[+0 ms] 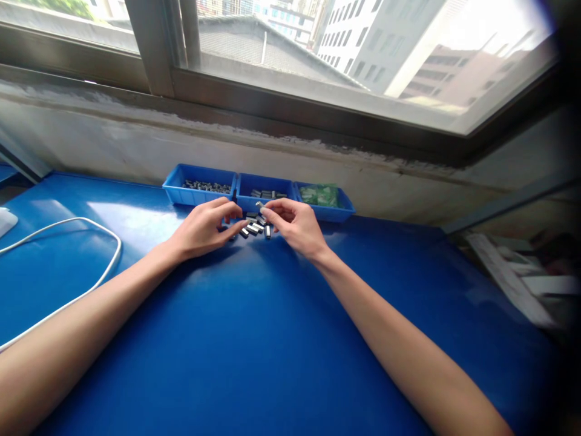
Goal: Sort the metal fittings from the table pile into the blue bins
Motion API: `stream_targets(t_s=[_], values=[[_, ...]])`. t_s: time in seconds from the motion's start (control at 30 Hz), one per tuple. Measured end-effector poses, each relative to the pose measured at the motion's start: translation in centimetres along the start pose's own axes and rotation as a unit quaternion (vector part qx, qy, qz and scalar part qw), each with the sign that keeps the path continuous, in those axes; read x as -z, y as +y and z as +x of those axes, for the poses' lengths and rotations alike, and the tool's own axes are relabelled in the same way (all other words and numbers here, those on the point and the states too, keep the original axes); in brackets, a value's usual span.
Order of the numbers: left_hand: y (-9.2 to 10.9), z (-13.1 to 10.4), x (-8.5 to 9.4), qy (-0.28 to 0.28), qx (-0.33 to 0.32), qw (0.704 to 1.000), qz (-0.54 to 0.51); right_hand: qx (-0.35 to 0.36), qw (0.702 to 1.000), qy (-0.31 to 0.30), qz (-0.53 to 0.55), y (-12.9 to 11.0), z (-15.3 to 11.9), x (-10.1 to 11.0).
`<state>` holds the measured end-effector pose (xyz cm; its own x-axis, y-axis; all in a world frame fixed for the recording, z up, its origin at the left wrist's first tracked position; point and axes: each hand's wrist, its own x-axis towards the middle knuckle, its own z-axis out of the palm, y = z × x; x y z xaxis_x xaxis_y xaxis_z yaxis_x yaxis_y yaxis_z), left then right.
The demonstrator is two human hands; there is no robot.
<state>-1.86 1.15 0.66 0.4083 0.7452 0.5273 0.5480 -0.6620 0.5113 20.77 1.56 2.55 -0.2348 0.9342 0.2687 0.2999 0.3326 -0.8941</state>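
Several small shiny metal pieces [254,226] lie in a loose pile on the blue table, in front of the bins. My right hand [294,225] pinches one metal piece [260,206] between thumb and fingertips, just above the pile's right side. At the pile's left edge is my left hand [209,227], its thumb stretched toward the pieces and its fingers curved apart from the thumb; nothing shows between them. Some pieces near the left thumb are partly hidden by it.
Behind the hands stand a left blue bin [200,197] with small metal parts, a middle bin [265,202] with metal pieces, and a right bin [333,213] with green packets. A white cable [118,242] curves across the table's left. A window rises behind.
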Motion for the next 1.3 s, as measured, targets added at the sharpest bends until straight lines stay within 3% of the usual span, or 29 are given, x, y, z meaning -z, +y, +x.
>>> stream_targets(t_s=[0.1, 0.2, 0.37, 0.53, 0.73, 0.97, 1.1, 1.3], values=[[-0.5, -0.3, 0.8, -0.082, -0.053, 0.99, 0.103, -0.036, 0.998, 0.055, 0.021, 0.7, 0.5, 0.6], [-0.6, -0.3, 1.0, -0.113, -0.065, 0.986, 0.105, -0.094, 0.986, 0.101, 0.09, 1.2, 0.8, 0.9], [-1.1, -0.2, 0.8, -0.116, -0.077, 0.984, 0.113, -0.192, 0.933, 0.158, 0.26, 1.0, 0.9, 1.0], [-1.8, -0.4, 0.7, -0.099, -0.104, 0.979, 0.143, -0.21, 0.907, 0.171, 0.322, 0.6, 1.0, 1.0], [-2.1, -0.6, 0.4, -0.045, -0.092, 0.982, 0.158, -0.221, 0.916, 0.129, 0.309, 0.3, 0.9, 1.0], [-1.1, 0.1, -0.4, 0.064, 0.016, 0.998, 0.006, -0.212, 0.935, 0.026, 0.283, -0.5, 0.5, 0.7], [-0.1, 0.4, -0.8, 0.111, 0.102, 0.976, -0.159, -0.194, 0.946, -0.027, 0.259, -0.7, 0.2, 0.5], [0.9, 0.7, -1.2, 0.095, 0.155, 0.938, -0.294, -0.154, 0.972, -0.097, 0.15, -1.2, -0.1, 0.0]])
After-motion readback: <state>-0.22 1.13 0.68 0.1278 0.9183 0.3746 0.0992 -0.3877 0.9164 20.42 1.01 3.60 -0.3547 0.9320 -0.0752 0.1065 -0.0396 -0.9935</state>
